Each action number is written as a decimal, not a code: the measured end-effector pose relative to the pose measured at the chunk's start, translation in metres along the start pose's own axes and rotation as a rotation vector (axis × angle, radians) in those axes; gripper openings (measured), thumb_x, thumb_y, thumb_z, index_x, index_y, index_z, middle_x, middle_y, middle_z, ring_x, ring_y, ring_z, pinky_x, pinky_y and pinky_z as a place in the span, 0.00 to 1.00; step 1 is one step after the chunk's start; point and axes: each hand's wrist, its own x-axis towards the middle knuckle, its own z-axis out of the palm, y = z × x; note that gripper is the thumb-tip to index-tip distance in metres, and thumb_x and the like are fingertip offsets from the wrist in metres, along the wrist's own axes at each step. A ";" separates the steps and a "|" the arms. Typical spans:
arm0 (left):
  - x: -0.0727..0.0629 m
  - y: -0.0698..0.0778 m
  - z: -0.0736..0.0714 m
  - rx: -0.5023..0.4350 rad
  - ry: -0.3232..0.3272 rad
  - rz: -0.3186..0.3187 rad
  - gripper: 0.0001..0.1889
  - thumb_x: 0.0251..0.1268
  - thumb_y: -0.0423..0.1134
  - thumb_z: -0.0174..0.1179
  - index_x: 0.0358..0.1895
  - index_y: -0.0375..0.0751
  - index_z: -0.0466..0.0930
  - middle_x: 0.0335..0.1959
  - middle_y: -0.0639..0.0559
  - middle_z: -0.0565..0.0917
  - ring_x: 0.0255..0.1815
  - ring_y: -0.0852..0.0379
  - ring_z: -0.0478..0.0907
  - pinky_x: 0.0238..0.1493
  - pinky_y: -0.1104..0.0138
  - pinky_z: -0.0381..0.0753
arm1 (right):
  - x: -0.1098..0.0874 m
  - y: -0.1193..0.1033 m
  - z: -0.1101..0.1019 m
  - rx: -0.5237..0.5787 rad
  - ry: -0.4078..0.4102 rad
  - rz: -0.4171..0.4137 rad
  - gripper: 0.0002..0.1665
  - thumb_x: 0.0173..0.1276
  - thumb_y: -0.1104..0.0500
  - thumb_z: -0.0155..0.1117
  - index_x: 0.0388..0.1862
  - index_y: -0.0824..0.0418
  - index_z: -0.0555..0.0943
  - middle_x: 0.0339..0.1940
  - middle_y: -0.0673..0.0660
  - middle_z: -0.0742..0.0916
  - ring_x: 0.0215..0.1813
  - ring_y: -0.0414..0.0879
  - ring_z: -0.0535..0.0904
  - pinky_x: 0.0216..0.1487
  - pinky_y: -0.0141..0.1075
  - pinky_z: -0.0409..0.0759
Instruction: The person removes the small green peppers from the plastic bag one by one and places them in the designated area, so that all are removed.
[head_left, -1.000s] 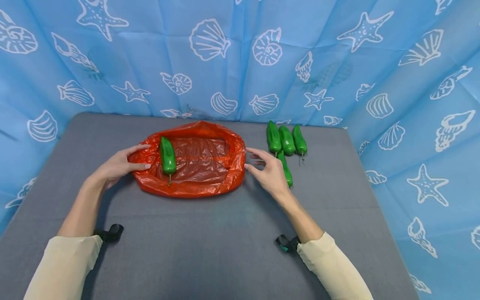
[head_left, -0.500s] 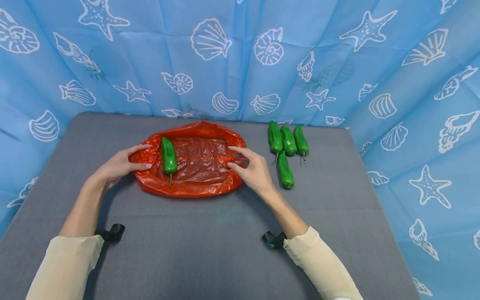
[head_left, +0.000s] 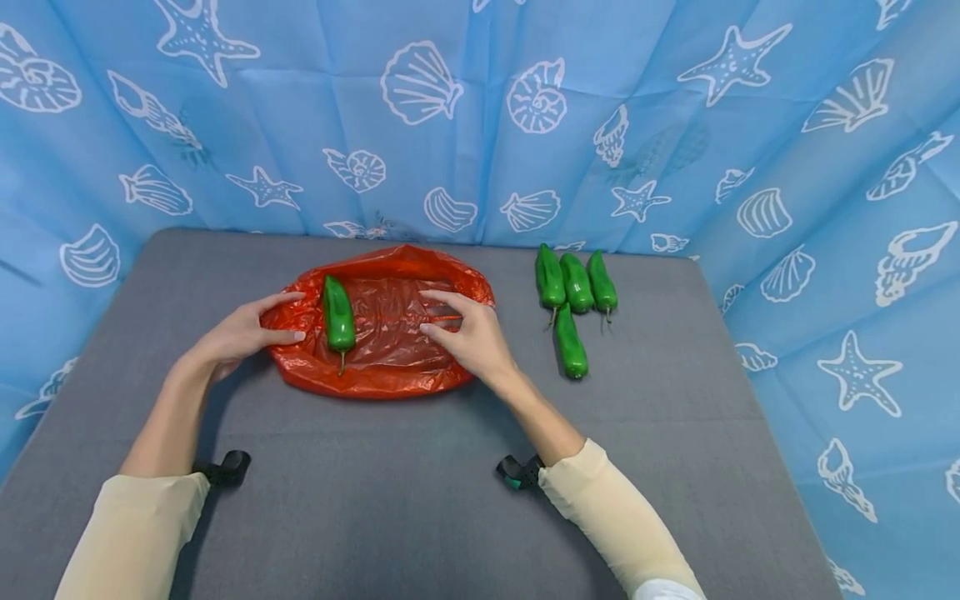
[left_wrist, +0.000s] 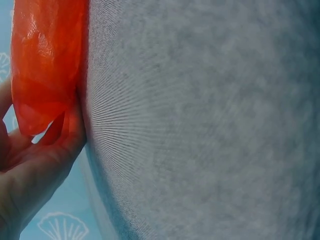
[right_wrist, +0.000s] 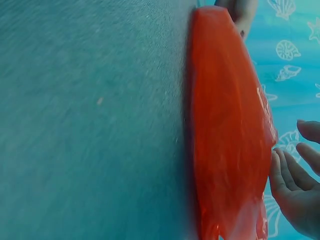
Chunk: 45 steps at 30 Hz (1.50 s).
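A red plastic bag [head_left: 393, 382] lies spread on the table with its mouth facing up and its rim rolled outward. One green pepper [head_left: 339, 317] rests inside toward the left, stem pointing at the person. My left hand [head_left: 238, 333] holds the bag's left end, thumb and fingers around the rim; the left wrist view shows the red plastic [left_wrist: 47, 60] between them. Over the right half of the bag hovers my right hand [head_left: 471, 340], thumb and fingers spread apart with nothing between them. In the right wrist view those fingers [right_wrist: 287, 175] show just above the rim.
Several more green peppers [head_left: 576, 283] lie to the right of the bag, most in a row near the back edge and one pepper [head_left: 572, 346] in front of them. A blue shell-print curtain [head_left: 465, 125] hangs behind the grey table [head_left: 390, 500].
My right hand has moved left, from beside the bag's right end to over its inside, uncovering the front pepper on the table. The left hand keeps its place on the bag.
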 end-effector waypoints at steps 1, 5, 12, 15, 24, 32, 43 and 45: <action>0.000 0.000 0.000 0.000 -0.002 0.001 0.45 0.67 0.46 0.65 0.81 0.49 0.46 0.80 0.32 0.37 0.76 0.30 0.46 0.72 0.40 0.56 | 0.001 -0.001 0.002 0.007 -0.008 0.000 0.26 0.65 0.62 0.72 0.63 0.57 0.80 0.58 0.55 0.85 0.35 0.40 0.87 0.30 0.31 0.82; 0.000 0.000 0.000 0.002 -0.005 0.000 0.45 0.68 0.46 0.64 0.81 0.50 0.46 0.80 0.33 0.36 0.77 0.30 0.45 0.72 0.39 0.55 | 0.006 -0.003 0.010 0.019 -0.040 0.014 0.27 0.65 0.62 0.72 0.64 0.57 0.80 0.60 0.57 0.84 0.38 0.42 0.87 0.34 0.30 0.83; 0.002 0.001 0.000 0.004 -0.006 0.003 0.45 0.68 0.47 0.65 0.81 0.51 0.46 0.81 0.35 0.37 0.77 0.31 0.46 0.71 0.39 0.56 | 0.019 -0.009 0.018 -0.030 -0.073 0.029 0.27 0.65 0.59 0.72 0.64 0.54 0.80 0.57 0.56 0.85 0.46 0.44 0.85 0.44 0.30 0.83; 0.002 0.001 0.001 0.000 -0.008 0.008 0.45 0.67 0.47 0.65 0.81 0.51 0.46 0.80 0.34 0.39 0.77 0.32 0.47 0.71 0.39 0.57 | 0.024 -0.010 0.021 -0.016 -0.091 0.033 0.28 0.64 0.59 0.73 0.64 0.55 0.80 0.56 0.56 0.86 0.49 0.46 0.85 0.46 0.30 0.83; 0.000 0.000 0.002 -0.013 0.003 0.025 0.45 0.67 0.45 0.65 0.81 0.47 0.47 0.80 0.32 0.39 0.76 0.31 0.49 0.72 0.41 0.56 | 0.031 -0.011 0.038 0.017 -0.128 0.077 0.29 0.63 0.59 0.74 0.64 0.54 0.80 0.49 0.58 0.88 0.38 0.40 0.85 0.35 0.28 0.82; -0.001 -0.001 0.001 -0.017 0.008 0.026 0.46 0.67 0.45 0.66 0.81 0.47 0.47 0.79 0.31 0.41 0.76 0.31 0.50 0.72 0.42 0.57 | 0.035 -0.012 0.057 0.074 -0.161 0.133 0.29 0.64 0.59 0.73 0.65 0.53 0.79 0.48 0.59 0.89 0.42 0.37 0.85 0.30 0.30 0.81; 0.001 -0.002 0.000 -0.009 -0.002 0.009 0.46 0.67 0.47 0.65 0.81 0.50 0.46 0.80 0.31 0.39 0.76 0.30 0.48 0.70 0.40 0.59 | 0.043 -0.016 0.083 0.072 -0.192 0.135 0.31 0.64 0.58 0.73 0.67 0.54 0.78 0.51 0.59 0.88 0.50 0.44 0.85 0.41 0.26 0.81; 0.001 -0.001 0.001 -0.010 -0.003 0.009 0.46 0.67 0.47 0.65 0.81 0.49 0.46 0.80 0.31 0.39 0.76 0.30 0.48 0.70 0.39 0.59 | 0.044 -0.016 0.085 0.058 -0.194 0.146 0.32 0.64 0.57 0.73 0.67 0.53 0.77 0.51 0.58 0.88 0.50 0.43 0.85 0.42 0.26 0.81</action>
